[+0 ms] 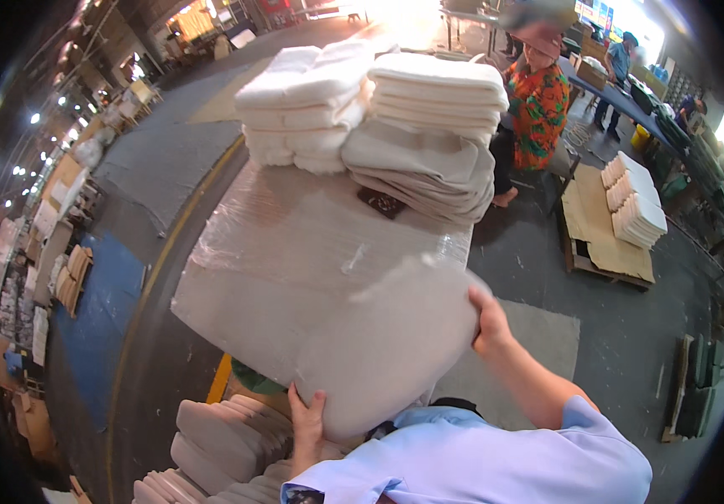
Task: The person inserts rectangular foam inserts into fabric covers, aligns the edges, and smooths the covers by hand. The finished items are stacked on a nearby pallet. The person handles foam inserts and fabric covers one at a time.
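Between my two hands is a large pale grey cushion pad (396,340) with rounded corners, tilted over the near side of a plastic-wrapped work surface (253,260). My left hand (306,410) grips its lower left edge, thumb and fingers partly showing. My right hand (488,317) is closed on the right edge, with the fingers hidden beneath. At the far side of the surface rest folded white fluffy pieces (307,97), a stack of cream folded pieces (438,92) and grey folded covers (421,168). A small dark patch (381,202) lies beside the covers.
Similar pads (228,437) are stacked beside my left arm. A person in an orange patterned top (538,109) stands beyond the surface at right. A pallet (584,218) with white stacks (635,202) sits on the floor farther right. Another person (620,76) is behind.
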Motion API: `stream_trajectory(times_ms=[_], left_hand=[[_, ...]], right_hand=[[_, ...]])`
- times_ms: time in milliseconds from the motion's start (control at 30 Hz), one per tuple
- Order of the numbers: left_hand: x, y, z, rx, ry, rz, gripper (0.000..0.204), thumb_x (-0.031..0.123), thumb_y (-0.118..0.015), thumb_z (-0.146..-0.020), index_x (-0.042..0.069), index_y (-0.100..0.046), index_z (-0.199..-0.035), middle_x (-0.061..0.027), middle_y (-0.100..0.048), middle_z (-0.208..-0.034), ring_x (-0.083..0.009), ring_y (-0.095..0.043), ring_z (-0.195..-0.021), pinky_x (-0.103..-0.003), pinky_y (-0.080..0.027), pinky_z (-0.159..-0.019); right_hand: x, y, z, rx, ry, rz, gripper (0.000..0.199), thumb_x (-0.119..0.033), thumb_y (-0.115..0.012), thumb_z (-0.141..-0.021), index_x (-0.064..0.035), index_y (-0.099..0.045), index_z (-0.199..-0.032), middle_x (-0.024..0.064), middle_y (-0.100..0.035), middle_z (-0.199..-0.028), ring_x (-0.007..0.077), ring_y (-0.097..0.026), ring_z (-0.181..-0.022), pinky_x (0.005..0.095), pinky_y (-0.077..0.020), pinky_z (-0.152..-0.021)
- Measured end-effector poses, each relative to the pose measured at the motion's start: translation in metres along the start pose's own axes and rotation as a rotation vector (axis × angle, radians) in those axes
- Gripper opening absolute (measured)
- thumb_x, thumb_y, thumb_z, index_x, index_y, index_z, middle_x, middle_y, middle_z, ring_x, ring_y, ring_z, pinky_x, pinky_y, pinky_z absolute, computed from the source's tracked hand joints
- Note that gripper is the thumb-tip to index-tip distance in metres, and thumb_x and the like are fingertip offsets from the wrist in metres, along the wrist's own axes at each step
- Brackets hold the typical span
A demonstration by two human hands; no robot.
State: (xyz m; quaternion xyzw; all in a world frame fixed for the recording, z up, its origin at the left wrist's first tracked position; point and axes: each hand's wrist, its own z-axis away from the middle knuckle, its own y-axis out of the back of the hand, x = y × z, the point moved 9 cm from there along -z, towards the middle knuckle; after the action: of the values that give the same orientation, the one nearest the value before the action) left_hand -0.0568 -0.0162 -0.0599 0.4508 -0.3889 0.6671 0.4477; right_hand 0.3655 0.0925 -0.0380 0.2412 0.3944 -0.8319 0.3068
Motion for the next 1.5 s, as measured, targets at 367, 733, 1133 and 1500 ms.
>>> stream_trajectory(times_ms=[367, 733, 1133, 1500], left_hand=[[-0.021, -0.033, 0.003, -0.29, 0.2, 0.266, 0.09, 0.077, -0.037, -0.101, 0.011, -0.033, -0.161, -0.0209, -0.052, -0.15, -0.0405, -0.063, -0.122, -0.054, -0.048, -0.101], [-0.021, 0.002, -0.064, -0.792, 0.62, -0.403, 0.063, 0.051, -0.062, -0.101, 0.001, -0.063, -0.139, -0.011, -0.075, -0.107, -0.0183, -0.07, -0.102, -0.035, -0.056, -0.084], [-0.096, -0.033, -0.064, -0.534, 0.172, -1.024, 0.036, 0.037, -0.06, -0.102, 0.004, -0.072, -0.113, -0.0203, -0.074, -0.103, -0.035, -0.07, -0.097, -0.045, -0.053, -0.083], [-0.068, -0.034, -0.07, -0.294, -0.055, -1.175, 0.031, 0.037, -0.053, -0.105, 0.008, -0.064, -0.103, -0.023, -0.07, -0.092, -0.0485, -0.066, -0.09, -0.057, -0.05, -0.075]], right_hand=[[-0.078, -0.159, 0.098, -0.61, 0.53, 0.572, 0.066, -0.014, -0.09, -0.081, -0.0041, -0.058, -0.138, 0.0062, -0.07, -0.118, 0.0182, -0.064, -0.111, 0.0359, -0.0515, -0.097], [0.033, -0.159, 0.18, -1.371, 1.142, 1.635, 0.066, -0.008, -0.075, -0.074, -0.0131, -0.061, -0.138, 0.0049, -0.069, -0.13, 0.0253, -0.069, -0.111, 0.0405, -0.0535, -0.094], [0.111, -0.125, -0.009, -0.967, 0.177, 1.789, 0.044, -0.036, -0.072, -0.096, -0.0187, -0.069, -0.136, 0.0181, -0.068, -0.129, 0.0356, -0.069, -0.111, 0.0441, -0.0541, -0.096], [0.179, -0.11, -0.06, -1.027, 0.376, 2.027, 0.026, -0.034, -0.058, -0.103, -0.0141, -0.071, -0.113, 0.0151, -0.073, -0.105, 0.038, -0.069, -0.101, 0.0552, -0.0502, -0.089]])
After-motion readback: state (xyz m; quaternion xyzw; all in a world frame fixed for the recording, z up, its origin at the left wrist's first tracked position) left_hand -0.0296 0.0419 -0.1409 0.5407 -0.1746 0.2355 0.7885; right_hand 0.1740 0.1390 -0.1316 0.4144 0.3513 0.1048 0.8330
